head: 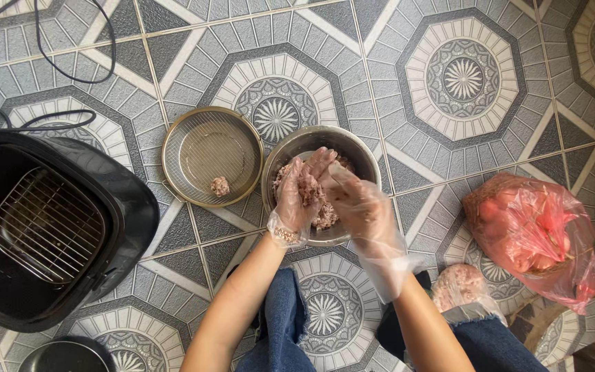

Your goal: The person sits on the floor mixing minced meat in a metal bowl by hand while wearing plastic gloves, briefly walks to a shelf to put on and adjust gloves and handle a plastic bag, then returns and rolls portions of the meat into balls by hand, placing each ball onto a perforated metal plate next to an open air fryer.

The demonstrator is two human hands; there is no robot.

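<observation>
Both my hands wear thin clear plastic gloves and meet over a steel bowl (304, 142) of pink minced meat on the tiled floor. My left hand (299, 193) cups a lump of minced meat (309, 190) in its palm. Pressed against that lump from the right are the fingers of my right hand (356, 200). Left of the bowl stands a round gold-rimmed mesh tray (194, 148) with one small meatball (220, 186) in it.
A black air-fryer basket (115, 207) with a wire rack (48, 224) sits at the left, its black cable (43, 52) looping behind. A pink plastic bag (535, 234) of round items lies at the right, a clear bag of mince (457, 284) by my knee.
</observation>
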